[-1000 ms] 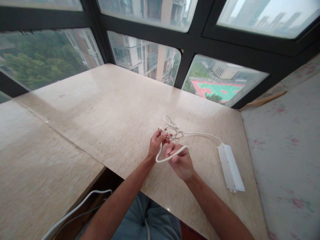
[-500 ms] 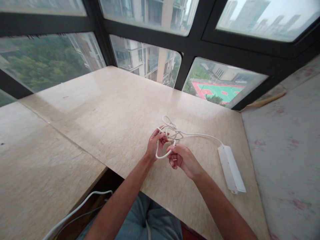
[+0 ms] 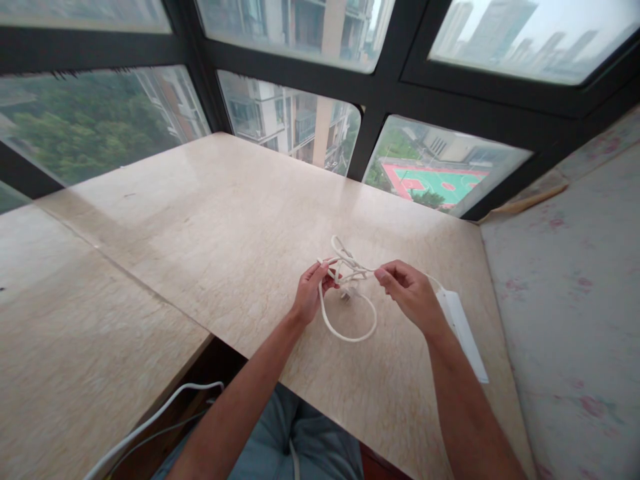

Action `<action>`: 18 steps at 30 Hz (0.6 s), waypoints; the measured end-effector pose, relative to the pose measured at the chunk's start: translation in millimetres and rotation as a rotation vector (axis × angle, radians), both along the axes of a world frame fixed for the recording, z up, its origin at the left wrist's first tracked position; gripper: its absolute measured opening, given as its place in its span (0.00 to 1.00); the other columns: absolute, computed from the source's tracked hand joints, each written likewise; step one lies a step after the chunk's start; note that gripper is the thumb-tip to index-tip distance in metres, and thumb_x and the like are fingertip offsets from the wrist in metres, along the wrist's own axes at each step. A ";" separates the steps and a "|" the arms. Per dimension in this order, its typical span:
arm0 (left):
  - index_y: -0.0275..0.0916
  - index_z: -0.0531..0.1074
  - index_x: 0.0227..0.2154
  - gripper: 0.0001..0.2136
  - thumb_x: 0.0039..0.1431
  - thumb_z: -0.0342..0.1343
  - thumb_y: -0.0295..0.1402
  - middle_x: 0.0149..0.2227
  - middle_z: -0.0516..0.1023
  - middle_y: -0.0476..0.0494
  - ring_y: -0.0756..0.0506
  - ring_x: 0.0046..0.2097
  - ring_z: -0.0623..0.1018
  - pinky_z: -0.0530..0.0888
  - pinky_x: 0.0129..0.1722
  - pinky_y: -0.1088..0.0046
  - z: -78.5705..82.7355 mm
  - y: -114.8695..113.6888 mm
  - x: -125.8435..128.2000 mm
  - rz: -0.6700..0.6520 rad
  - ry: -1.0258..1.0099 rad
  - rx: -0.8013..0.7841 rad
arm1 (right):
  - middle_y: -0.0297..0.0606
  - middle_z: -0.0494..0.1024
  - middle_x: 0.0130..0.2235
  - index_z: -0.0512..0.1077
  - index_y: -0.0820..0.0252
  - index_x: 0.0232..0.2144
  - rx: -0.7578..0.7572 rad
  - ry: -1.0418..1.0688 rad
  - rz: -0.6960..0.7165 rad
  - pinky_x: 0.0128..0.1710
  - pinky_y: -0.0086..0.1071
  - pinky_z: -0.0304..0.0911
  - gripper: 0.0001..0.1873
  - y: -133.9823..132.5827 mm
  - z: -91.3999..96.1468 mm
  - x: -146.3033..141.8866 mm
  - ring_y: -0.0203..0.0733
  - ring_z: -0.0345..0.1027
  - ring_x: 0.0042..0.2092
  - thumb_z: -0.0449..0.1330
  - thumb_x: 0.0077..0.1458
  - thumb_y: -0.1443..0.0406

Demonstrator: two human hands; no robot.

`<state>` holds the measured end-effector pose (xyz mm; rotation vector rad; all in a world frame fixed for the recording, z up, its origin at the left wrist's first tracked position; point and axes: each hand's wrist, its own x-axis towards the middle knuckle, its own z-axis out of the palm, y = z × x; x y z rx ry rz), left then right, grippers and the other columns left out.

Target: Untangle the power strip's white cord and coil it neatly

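A white power cord lies in loose, tangled loops between my hands. My left hand is closed on the left side of the tangle, thumb on top of the cord. To the right, my right hand pinches the stretch of cord that runs out toward the white power strip. A plug shows inside the loops, just right of my left fingers. One wide loop hangs toward me below the plug. The power strip rests on the counter at the right, partly hidden behind my right wrist and forearm.
The pale marble-patterned counter reaches to dark-framed windows. A flowered wall borders it on the right. Another white cable passes through the dark gap at the counter's front edge, near my lap.
My right hand has let go of the near loop, moved right and up, and taken the cord toward the strip. The loop has dropped wider, and the plug now shows. My left hand stays almost still.
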<state>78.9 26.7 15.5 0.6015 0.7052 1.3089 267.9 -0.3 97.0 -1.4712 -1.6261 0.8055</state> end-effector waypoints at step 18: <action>0.35 0.80 0.31 0.17 0.58 0.56 0.45 0.31 0.79 0.42 0.47 0.33 0.74 0.70 0.37 0.71 -8.8 -4.1 -3.1 0.032 0.443 0.234 | 0.36 0.74 0.31 0.80 0.54 0.35 0.128 -0.183 0.365 0.34 0.32 0.59 0.10 21.3 -8.3 -15.4 0.37 0.66 0.31 0.59 0.59 0.61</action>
